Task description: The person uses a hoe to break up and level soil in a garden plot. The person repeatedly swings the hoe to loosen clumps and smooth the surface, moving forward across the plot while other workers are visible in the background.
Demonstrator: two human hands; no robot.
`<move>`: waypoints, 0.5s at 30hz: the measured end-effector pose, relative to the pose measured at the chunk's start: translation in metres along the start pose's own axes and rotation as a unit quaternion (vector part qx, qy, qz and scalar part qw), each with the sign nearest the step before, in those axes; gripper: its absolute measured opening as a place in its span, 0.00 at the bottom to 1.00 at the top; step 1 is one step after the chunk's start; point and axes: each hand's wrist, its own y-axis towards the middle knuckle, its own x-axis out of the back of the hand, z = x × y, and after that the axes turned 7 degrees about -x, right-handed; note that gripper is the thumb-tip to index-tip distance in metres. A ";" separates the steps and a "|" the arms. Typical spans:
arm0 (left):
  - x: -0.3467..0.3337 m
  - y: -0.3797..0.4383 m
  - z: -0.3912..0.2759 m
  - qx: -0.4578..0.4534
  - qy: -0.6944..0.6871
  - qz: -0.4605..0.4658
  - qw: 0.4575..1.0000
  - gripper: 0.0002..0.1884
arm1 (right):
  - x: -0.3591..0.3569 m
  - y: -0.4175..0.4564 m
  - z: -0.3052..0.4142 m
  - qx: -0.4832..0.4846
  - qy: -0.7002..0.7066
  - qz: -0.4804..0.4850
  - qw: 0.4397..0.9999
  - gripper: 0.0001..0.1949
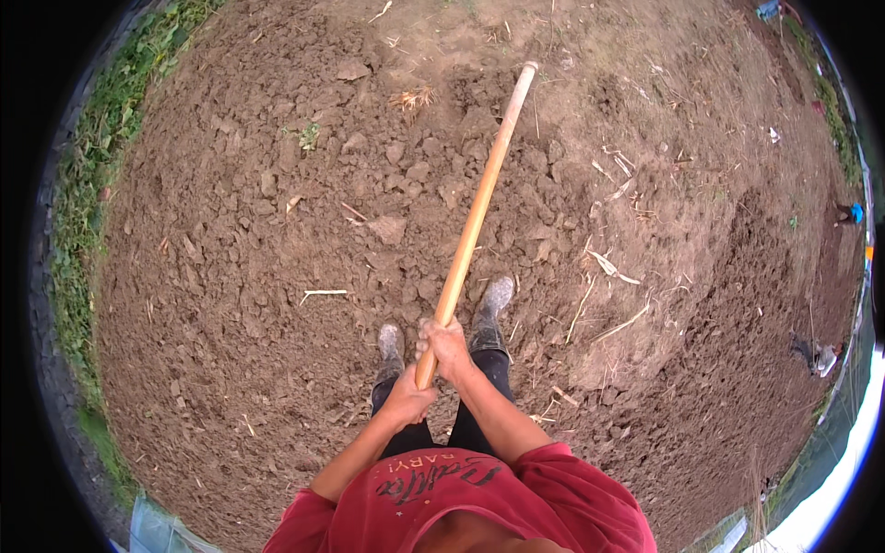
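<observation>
A long wooden tool handle [477, 214] slants forward and to the right over the broken soil. My left hand [411, 399] is wrapped around its near end, in front of my waist. Just ahead of it, my right hand [444, 343] grips the same shaft. The far end of the handle is pale and dirt-coated; no blade can be made out there. Below the handle my two muddy boots, the left boot [391, 341] and the right boot [497, 296], stand apart on the soil, the right one farther forward.
Loose clods [415, 169] lie ahead, with smoother ground and dry stalks [612, 266] to the right. A green plant strip [97, 173] and a dark paved edge run along the left. A small distant figure in blue [856, 213], apparently a person, is at the far right.
</observation>
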 end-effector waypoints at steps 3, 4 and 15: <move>0.052 -0.078 0.067 -0.116 0.284 -0.055 0.950 0.13 | -0.011 -0.031 -0.057 -0.125 -0.024 0.060 0.990 0.07; 0.061 -0.102 0.077 -0.058 0.311 -0.100 0.943 0.11 | -0.016 -0.018 -0.060 -0.120 0.030 0.048 0.991 0.06; 0.060 -0.108 0.138 0.092 0.536 -0.169 0.822 0.18 | 0.014 0.109 -0.061 -0.095 0.015 -0.167 0.981 0.06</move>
